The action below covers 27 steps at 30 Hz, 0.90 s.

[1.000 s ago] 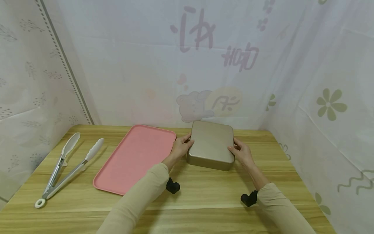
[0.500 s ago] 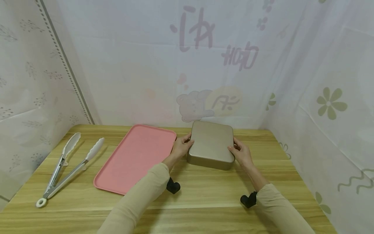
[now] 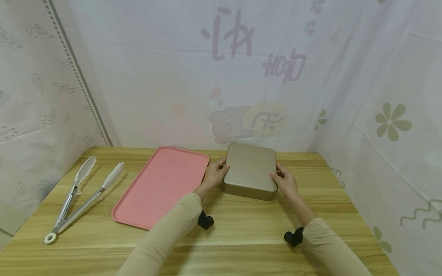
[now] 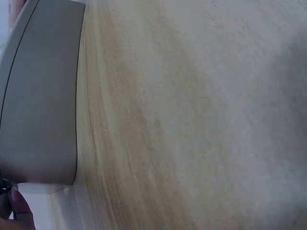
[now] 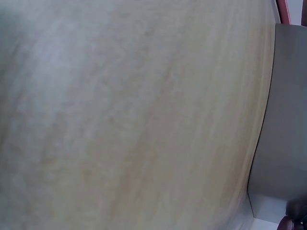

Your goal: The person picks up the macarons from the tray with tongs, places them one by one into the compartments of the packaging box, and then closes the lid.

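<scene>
A champagne-grey rectangular metal tin [image 3: 250, 168] with rounded corners stands on the wooden table, its flat top facing up. My left hand [image 3: 213, 175] holds its left side, the thumb over the upper edge. On the opposite side, my right hand [image 3: 286, 182] grips it the same way, with the other fingers partly hidden behind the wall. A thin seam runs near the top of the tin [image 4: 43, 96] in the left wrist view. From the right wrist, the side of the tin [image 5: 283, 115] shows with its lower edge against the table.
Left of the tin lies a pink rectangular tray [image 3: 165, 184], partly covered by my left forearm. Farther left are spread kitchen tongs [image 3: 79, 207] with whitish tips. Printed white cloth [image 3: 165, 76] hangs behind the table [image 3: 241, 234] and at both sides.
</scene>
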Available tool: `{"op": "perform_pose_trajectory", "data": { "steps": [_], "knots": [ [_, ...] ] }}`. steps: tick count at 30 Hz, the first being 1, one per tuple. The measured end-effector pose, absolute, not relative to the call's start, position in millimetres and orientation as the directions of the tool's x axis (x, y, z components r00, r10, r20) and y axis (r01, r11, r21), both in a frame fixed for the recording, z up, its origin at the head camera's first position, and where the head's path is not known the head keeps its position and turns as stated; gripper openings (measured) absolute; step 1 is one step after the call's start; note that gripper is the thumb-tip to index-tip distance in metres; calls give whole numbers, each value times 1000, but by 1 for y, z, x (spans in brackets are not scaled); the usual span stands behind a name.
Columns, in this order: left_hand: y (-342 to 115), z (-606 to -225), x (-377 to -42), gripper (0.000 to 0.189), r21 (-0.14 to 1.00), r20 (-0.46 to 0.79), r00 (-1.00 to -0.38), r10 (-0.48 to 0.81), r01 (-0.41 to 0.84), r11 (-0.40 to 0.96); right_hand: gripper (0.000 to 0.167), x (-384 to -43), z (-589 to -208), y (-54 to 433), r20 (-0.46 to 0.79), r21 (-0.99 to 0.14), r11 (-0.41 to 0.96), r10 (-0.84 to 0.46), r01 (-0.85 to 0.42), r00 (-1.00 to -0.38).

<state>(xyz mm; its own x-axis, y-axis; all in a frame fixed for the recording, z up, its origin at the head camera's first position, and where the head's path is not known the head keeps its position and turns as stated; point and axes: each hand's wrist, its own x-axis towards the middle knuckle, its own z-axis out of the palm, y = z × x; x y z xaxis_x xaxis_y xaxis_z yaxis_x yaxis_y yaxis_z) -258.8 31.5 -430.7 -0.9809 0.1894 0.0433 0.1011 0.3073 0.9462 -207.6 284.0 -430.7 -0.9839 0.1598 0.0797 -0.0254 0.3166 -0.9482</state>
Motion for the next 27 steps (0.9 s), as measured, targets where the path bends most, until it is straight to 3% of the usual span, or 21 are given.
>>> {"op": "perform_pose_trajectory", "data": {
  "steps": [9, 16, 22, 27],
  "knots": [
    [33, -430, -254, 45, 915, 55, -988, 145, 108, 389, 53, -207, -433, 282, 99, -940, 341, 192, -28, -977],
    [37, -433, -252, 41, 872, 145, -986, 81, 166, 460, 53, -208, -434, 283, 115, -911, 411, 210, -19, -971],
    [41, -436, -251, 35, 852, 237, -971, 15, 215, 477, 51, -208, -437, 282, 160, -877, 479, 218, -38, -963],
    [43, -435, -250, 32, 871, 225, -974, -31, 187, 454, 48, -206, -439, 282, 133, -876, 482, 236, -3, -963]
  ]
}}
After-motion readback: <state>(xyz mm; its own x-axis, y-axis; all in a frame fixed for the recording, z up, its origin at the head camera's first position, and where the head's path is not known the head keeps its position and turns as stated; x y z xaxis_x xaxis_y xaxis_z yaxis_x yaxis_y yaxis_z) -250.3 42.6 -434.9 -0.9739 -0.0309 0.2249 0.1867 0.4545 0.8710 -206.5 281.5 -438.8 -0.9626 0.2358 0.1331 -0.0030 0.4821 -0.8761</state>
